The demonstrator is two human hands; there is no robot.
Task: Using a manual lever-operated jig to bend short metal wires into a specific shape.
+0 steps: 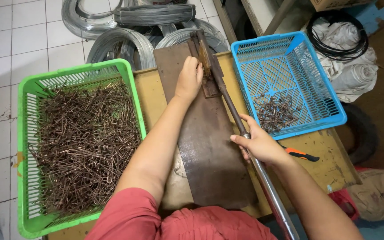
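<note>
Showing a lever press worked from above: the right hand is closed around the long metal lever handle, which runs from the near edge of the picture up to the pivoted press head at the far end of a dark steel base plate. The left hand lies at the far end of the plate, just left of the press head, its fingers curled down against the jaw area; whether they pinch anything there cannot be told. The plate lies lengthwise on the wooden bench, between the two forearms. To the left of the left arm stands a green basket filled with brown bent wire pieces; to the right, beyond the right hand, a blue basket holds a small heap of shaped wire hooks. An orange-handled tool lies on the bench just right of the right wrist. Coils of grey wire lie on the tiled floor beyond the bench.
</note>
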